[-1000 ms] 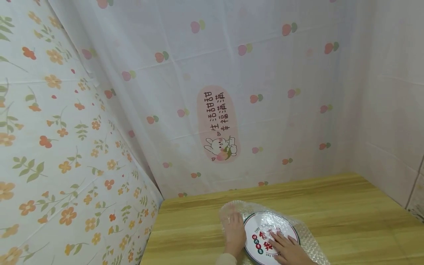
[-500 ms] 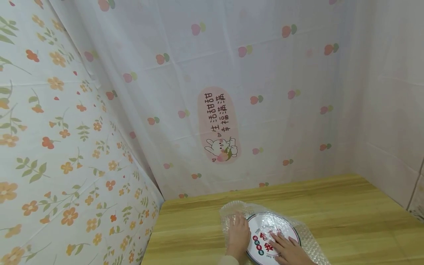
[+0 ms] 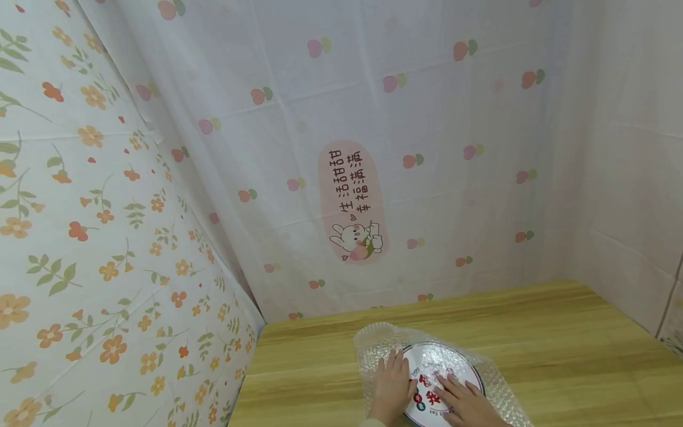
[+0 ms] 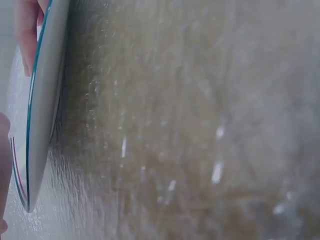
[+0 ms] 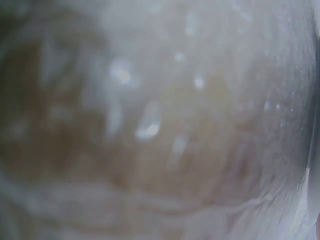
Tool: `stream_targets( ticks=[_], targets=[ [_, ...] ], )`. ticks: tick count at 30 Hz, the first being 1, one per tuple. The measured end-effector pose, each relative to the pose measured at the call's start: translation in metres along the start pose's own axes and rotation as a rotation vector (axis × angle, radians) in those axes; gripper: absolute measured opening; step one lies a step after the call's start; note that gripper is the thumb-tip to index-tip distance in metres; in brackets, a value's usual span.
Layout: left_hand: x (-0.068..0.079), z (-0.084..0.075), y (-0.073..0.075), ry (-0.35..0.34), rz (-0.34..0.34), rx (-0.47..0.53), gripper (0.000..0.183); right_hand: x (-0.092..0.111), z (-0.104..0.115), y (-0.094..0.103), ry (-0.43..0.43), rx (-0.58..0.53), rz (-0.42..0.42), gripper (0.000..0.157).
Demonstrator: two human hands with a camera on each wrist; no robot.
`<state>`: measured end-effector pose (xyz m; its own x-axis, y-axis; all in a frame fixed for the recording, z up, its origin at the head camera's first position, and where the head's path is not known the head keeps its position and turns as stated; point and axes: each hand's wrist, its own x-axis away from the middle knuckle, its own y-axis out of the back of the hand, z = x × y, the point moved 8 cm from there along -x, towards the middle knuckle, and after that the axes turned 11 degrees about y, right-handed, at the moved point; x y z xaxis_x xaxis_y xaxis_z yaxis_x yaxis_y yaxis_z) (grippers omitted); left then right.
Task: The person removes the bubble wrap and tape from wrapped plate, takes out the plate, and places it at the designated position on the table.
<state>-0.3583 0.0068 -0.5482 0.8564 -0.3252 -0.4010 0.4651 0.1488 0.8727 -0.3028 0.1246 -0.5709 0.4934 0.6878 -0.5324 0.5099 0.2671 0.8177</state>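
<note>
A round white plate [image 3: 440, 354] with a dark teal rim, red characters and small round logos lies on a sheet of clear bubble wrap [image 3: 504, 385]. My left hand [image 3: 392, 384] lies over the plate's left edge, its fingers nearly straight and pointing away from me. Spread fingers of my right hand [image 3: 463, 401] rest on the middle of the plate, covering part of the print. In the left wrist view the plate [image 4: 42, 115] stands edge-on at the left, fingertips over its face. Blurred bubble wrap [image 5: 150, 150] fills most of the right wrist view.
A wood-grain table [image 3: 565, 332] carries the wrap and plate. Behind it hangs a white curtain [image 3: 453, 207] printed with peaches and a rabbit. A floral sheet [image 3: 123, 249] borders the left side, a pale wall [image 3: 629, 178] the right.
My left hand has slid right, from the wrap beside the plate onto the plate's left edge, covering part of the logos. My right hand stays in place on the plate.
</note>
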Motion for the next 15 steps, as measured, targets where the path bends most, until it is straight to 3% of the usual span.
stream_targets(
  ticks=[8, 15],
  targets=[
    [0.004, -0.005, 0.000, -0.008, 0.030, 0.065, 0.058, 0.001, 0.000, 0.001, 0.008, 0.007, -0.003, 0.044],
    [0.011, -0.015, 0.002, -0.054, -0.049, 0.121, 0.064, 0.002, 0.002, 0.003, 0.026, 0.024, -0.059, 0.044]
  ],
)
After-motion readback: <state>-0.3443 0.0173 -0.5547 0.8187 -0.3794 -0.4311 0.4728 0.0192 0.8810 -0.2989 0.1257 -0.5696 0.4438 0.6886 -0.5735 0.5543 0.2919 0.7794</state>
